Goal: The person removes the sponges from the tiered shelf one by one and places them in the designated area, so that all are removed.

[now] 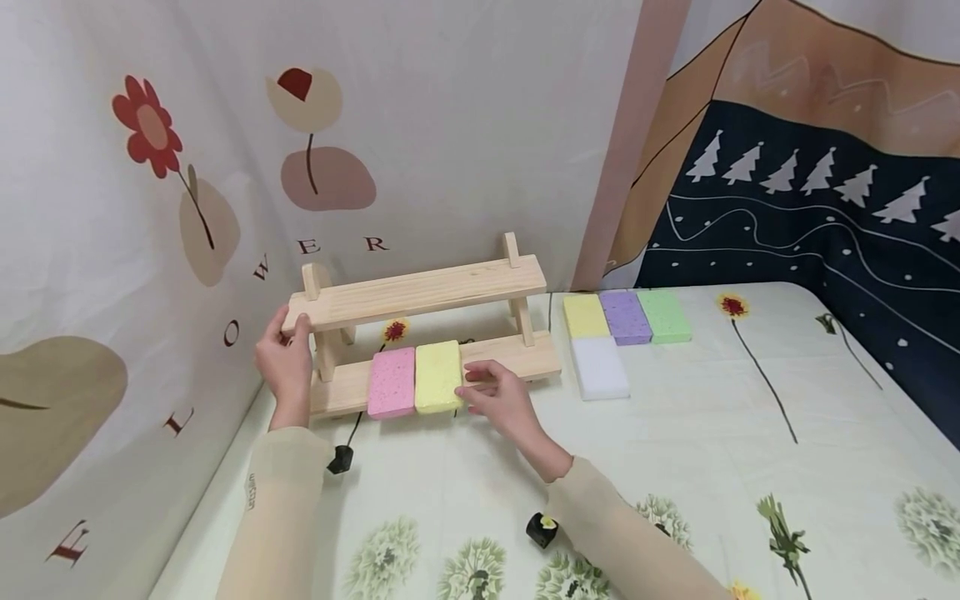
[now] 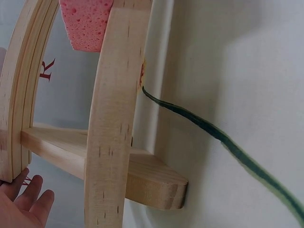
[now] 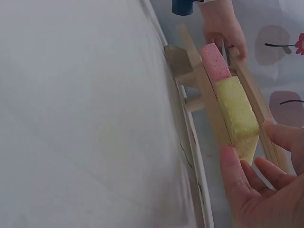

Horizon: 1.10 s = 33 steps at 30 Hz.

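Observation:
A two-tier wooden rack (image 1: 420, 292) stands near the back wall. My left hand (image 1: 288, 358) grips the left end of its upper board, and its fingertips show in the left wrist view (image 2: 28, 199). A pink sponge (image 1: 392, 383) and a yellow sponge (image 1: 438, 377) sit side by side at the lower board (image 1: 517, 358). My right hand (image 1: 502, 400) is at the yellow sponge's right edge, fingers spread and loosely bent. In the right wrist view, its fingertips are close around the near end of the yellow sponge (image 3: 237, 109); firm contact is hard to tell.
Right of the rack, a second yellow sponge (image 1: 586, 316), a purple sponge (image 1: 626, 317) and a green sponge (image 1: 663, 316) lie in a row. A white sponge (image 1: 600, 367) lies in front of them. Patterned cloth (image 1: 465, 125) hangs behind and at the left; a floral cloth (image 1: 705, 400) covers the table.

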Tool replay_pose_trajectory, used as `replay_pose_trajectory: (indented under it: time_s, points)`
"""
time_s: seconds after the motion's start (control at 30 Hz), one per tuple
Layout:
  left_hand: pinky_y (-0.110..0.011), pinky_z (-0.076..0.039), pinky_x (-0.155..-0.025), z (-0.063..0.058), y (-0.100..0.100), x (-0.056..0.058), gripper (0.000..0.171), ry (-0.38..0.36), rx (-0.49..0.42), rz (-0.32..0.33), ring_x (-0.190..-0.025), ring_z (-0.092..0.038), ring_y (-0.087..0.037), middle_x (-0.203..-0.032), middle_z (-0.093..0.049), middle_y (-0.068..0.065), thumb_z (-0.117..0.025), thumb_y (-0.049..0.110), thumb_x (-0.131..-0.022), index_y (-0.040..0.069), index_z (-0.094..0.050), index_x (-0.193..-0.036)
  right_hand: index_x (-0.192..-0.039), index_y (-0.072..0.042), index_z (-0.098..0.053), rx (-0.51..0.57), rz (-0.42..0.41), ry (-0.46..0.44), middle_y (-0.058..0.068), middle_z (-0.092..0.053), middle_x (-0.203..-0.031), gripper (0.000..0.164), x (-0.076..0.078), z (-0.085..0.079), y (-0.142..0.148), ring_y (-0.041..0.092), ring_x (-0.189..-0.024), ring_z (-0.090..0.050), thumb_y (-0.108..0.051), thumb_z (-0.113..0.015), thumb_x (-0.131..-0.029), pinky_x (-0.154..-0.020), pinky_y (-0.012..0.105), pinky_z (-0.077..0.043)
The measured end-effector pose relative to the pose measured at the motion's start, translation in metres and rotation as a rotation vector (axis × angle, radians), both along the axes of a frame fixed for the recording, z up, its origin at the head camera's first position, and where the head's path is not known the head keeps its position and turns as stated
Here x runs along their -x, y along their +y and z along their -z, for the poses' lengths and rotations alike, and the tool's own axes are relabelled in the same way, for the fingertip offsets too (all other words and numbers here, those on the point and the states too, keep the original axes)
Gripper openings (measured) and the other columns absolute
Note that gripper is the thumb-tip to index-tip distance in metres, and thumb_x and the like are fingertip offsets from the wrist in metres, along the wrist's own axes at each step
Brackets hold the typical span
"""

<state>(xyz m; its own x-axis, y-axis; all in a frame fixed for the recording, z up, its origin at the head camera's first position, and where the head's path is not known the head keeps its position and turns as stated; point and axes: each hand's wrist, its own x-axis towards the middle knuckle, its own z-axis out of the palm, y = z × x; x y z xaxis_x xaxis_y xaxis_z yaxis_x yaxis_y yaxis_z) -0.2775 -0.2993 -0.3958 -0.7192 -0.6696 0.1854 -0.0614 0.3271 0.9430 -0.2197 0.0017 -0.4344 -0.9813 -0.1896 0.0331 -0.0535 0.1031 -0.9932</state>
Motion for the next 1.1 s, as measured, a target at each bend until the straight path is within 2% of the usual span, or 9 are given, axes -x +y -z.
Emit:
replay_pose_trajectory:
  time_s: [0.2, 0.33, 0.5, 0.73, 0.93, 1.1]
  points:
    - [-0.018, -0.047, -0.093, 0.0, 0.0, 0.0, 0.05, 0.005, -0.015, -0.002, -0.099, -0.055, -0.001, -0.139, -0.062, -0.009, -0.059, 0.04, -0.097, 0.022, -0.055, -0.144, -0.128, 0.001, -0.06, 0.026, 0.01, -0.011, 0.022, -0.064, -0.117, 0.043, 0.0, -0.002, -0.004, 0.024, -0.09, -0.071, -0.006, -0.074, -0.088, -0.075, 0.042, -0.062]
    - [-0.02, -0.048, -0.097, 0.0, 0.0, -0.001, 0.051, 0.005, -0.022, -0.002, -0.103, -0.057, -0.003, -0.14, -0.061, -0.009, -0.059, 0.04, -0.097, 0.021, -0.055, -0.144, -0.127, 0.001, -0.06, 0.036, 0.011, -0.015, 0.022, -0.064, -0.117, 0.042, 0.001, -0.001, -0.005, 0.022, -0.088, -0.071, -0.003, -0.073, -0.087, -0.074, 0.038, -0.063]
    - [-0.023, -0.048, -0.103, 0.0, 0.0, -0.001, 0.05, 0.01, -0.021, -0.003, -0.114, -0.059, -0.008, -0.142, -0.06, -0.007, -0.059, 0.039, -0.097, 0.02, -0.055, -0.144, -0.127, 0.002, -0.06, 0.06, 0.009, -0.021, 0.023, -0.065, -0.118, 0.041, 0.001, -0.001, -0.004, 0.023, -0.091, -0.072, -0.002, -0.072, -0.088, -0.073, 0.034, -0.063]
    - [-0.023, -0.048, -0.102, -0.001, 0.001, -0.001, 0.051, 0.011, -0.01, -0.005, -0.114, -0.06, -0.01, -0.142, -0.06, -0.008, -0.059, 0.039, -0.098, 0.02, -0.055, -0.144, -0.123, 0.002, -0.064, 0.053, 0.022, -0.027, 0.022, -0.067, -0.121, 0.035, 0.001, -0.001, 0.001, 0.024, -0.094, -0.072, -0.003, -0.071, -0.089, -0.075, 0.031, -0.062]
    - [-0.028, -0.047, -0.109, 0.0, 0.002, -0.001, 0.052, 0.005, -0.017, 0.007, -0.127, -0.058, -0.018, -0.145, -0.057, -0.008, -0.058, 0.039, -0.098, 0.018, -0.053, -0.145, -0.121, 0.002, -0.067, 0.072, 0.04, -0.029, 0.023, -0.069, -0.121, 0.032, 0.0, -0.005, 0.009, 0.031, -0.099, -0.072, -0.001, -0.071, -0.089, -0.076, 0.031, -0.062]
    - [-0.027, -0.048, -0.107, 0.0, 0.001, 0.0, 0.051, 0.011, -0.018, 0.008, -0.124, -0.059, -0.017, -0.143, -0.059, -0.008, -0.059, 0.038, -0.098, 0.018, -0.053, -0.145, -0.121, 0.002, -0.067, 0.08, 0.058, -0.027, 0.024, -0.068, -0.124, 0.032, 0.0, -0.008, 0.017, 0.033, -0.103, -0.071, 0.0, -0.07, -0.089, -0.077, 0.032, -0.062]
